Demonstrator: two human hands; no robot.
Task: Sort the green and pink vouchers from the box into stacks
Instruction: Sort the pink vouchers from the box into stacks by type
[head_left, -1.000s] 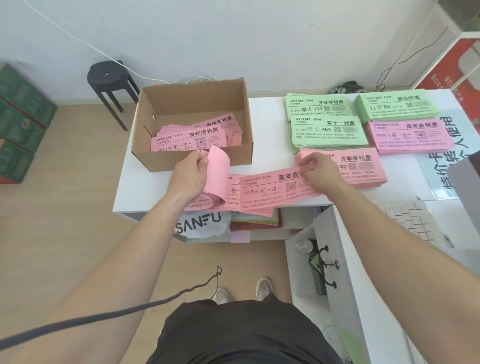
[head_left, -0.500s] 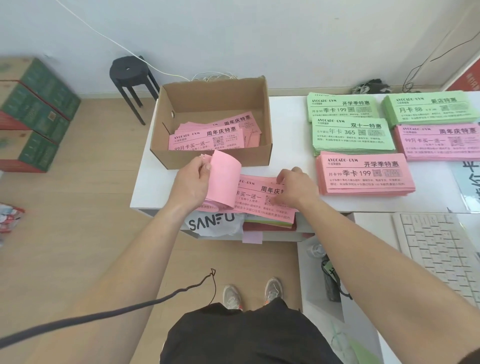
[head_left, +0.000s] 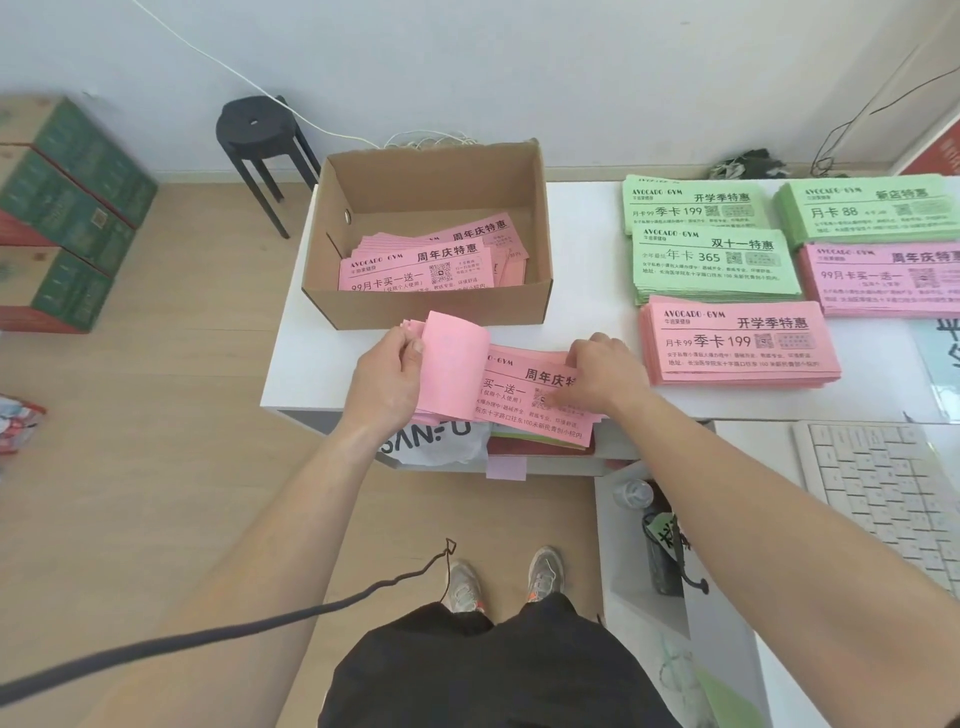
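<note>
Vouchers (head_left: 530, 395), a pink bundle, lay at the desk (head_left: 587, 312) front edge; left grip (head_left: 387, 374) pinched the curled ends, right grip (head_left: 597, 376) clamped the other end. Overhanging part could slip off if either loosened

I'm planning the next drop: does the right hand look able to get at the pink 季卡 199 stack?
Probably yes: the pink stack lies uncovered just beside the right hand, nothing between them, though that hand is gripping the held vouchers.
</note>
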